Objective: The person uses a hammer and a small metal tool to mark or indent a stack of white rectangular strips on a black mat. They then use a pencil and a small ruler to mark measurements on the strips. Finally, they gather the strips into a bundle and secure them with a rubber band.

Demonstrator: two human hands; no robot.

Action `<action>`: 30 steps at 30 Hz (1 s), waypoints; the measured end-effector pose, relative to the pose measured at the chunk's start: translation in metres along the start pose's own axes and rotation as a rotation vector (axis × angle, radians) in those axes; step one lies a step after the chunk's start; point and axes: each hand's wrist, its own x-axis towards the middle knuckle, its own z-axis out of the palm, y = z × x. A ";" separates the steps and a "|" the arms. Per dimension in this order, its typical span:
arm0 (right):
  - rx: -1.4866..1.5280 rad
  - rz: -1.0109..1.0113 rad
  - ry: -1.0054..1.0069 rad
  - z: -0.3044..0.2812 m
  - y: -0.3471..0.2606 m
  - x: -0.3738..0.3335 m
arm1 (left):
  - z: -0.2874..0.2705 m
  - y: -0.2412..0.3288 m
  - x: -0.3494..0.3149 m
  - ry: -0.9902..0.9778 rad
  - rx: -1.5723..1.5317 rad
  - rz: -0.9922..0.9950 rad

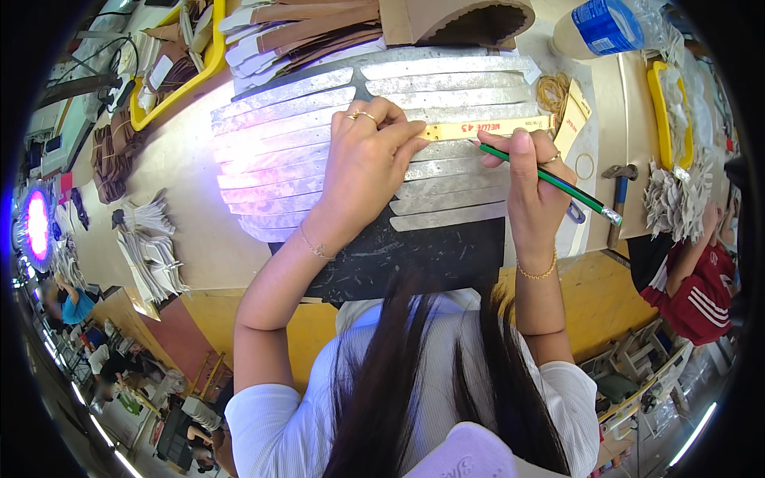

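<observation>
Rows of silvery-grey strips (279, 177) lie side by side on a black mat (414, 259) in front of me. A narrow pale-yellow template (453, 132) with red lettering rests across the right-hand strips. My left hand (362, 155) is closed, thumb and fingers pinching and pressing down the template's left end. In my right hand (530, 171) is a green-and-black pencil (586, 197), its tip at the template's lower edge and its eraser end pointing down to the right. The left hand covers the inner ends of some strips.
Brown and white strips (311, 28) are piled at the back, beside a curved brown piece (470, 20). To the right are a jar (598, 30), rubber bands (552, 93), a hammer (620, 191) and a yellow tray (669, 115). Left stand another yellow tray (213, 60) and white bundles (147, 243).
</observation>
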 end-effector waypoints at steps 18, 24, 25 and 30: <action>-0.036 -0.019 -0.032 0.011 0.012 0.004 | -0.002 0.001 0.001 -0.017 -0.024 -0.001; -0.134 0.016 -0.148 0.013 0.007 0.007 | -0.002 -0.002 0.000 -0.007 -0.022 0.010; -0.134 0.012 -0.147 0.015 0.008 0.008 | -0.002 -0.002 0.001 -0.008 -0.024 0.011; -0.166 -0.086 -0.067 0.028 0.020 0.011 | -0.002 -0.001 0.001 -0.018 -0.021 0.009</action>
